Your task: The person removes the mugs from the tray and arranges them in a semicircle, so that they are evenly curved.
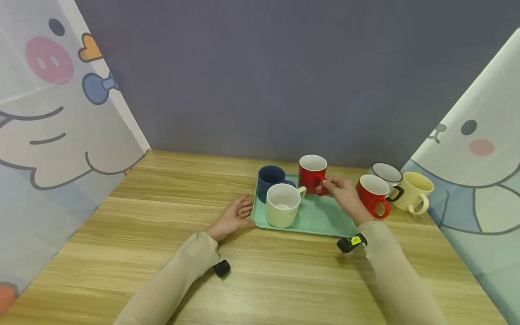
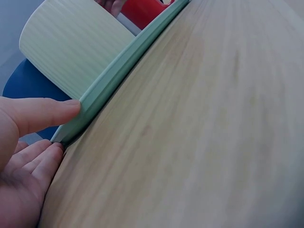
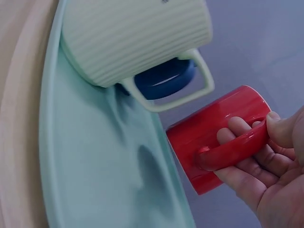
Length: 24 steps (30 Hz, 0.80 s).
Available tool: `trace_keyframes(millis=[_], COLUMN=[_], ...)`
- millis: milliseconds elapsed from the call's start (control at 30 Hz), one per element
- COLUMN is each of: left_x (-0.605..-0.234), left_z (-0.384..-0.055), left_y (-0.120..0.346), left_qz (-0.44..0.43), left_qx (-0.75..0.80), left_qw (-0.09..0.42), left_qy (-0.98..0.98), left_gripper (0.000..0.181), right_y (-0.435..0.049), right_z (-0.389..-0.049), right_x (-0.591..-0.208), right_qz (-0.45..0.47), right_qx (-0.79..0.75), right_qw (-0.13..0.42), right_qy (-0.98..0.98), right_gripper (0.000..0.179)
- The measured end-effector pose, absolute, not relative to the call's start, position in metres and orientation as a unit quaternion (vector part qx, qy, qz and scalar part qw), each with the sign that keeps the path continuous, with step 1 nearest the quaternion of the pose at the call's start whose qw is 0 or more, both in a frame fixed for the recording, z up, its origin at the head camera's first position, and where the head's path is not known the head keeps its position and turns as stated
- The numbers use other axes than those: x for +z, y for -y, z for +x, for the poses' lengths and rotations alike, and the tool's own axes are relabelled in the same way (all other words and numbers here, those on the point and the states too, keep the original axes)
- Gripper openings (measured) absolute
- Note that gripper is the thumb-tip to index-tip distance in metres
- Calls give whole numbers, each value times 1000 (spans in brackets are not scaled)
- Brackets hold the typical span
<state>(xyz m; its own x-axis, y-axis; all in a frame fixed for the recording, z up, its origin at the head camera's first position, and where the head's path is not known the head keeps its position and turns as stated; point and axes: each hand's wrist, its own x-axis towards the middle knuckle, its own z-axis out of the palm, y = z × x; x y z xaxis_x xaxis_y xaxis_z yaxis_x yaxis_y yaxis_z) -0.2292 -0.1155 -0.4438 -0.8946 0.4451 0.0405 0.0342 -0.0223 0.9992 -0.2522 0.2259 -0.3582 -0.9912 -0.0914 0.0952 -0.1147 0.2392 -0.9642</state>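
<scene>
My right hand (image 1: pixel 341 192) pinches the handle of a red mug (image 1: pixel 312 174) between thumb and fingers, at the tray's far edge. The mug is upright, its white inside showing. On the green tray (image 1: pixel 321 214), a ribbed pale cream mug (image 1: pixel 281 212) stands near the front left, its handle to the right. Behind it a dark blue mug (image 1: pixel 266 180) is partly hidden. My left hand (image 1: pixel 233 216) rests on the table at the tray's near left corner. In the left wrist view its thumb (image 2: pixel 50 113) touches the tray's rim, its straight fingers lying along the other side.
To the right of the tray stand a second red mug (image 1: pixel 367 198), a white mug with a black rim (image 1: pixel 386 172) and a yellow mug (image 1: pixel 410 192), close together. A grey wall (image 1: pixel 260 81) rises behind the wooden table (image 1: pixel 284 271); printed cloths hang at both sides.
</scene>
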Motion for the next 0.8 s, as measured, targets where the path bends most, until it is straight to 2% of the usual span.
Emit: trace_keyframes(millis=[267, 800], left_x=[-444, -444], left_z=[-230, -230], left_y=[116, 116], left_qz=[177, 173], left_qx=[692, 693], left_qw=[143, 147], left_qy=[-685, -684], left_gripper=[96, 97], right_y=[-243, -274], right_z=[-234, -204], right_x=[-338, -319], right_qz=[72, 102], right_qx=[606, 644], right_qw=[21, 54], right_qy=[792, 756], right_gripper=[26, 16])
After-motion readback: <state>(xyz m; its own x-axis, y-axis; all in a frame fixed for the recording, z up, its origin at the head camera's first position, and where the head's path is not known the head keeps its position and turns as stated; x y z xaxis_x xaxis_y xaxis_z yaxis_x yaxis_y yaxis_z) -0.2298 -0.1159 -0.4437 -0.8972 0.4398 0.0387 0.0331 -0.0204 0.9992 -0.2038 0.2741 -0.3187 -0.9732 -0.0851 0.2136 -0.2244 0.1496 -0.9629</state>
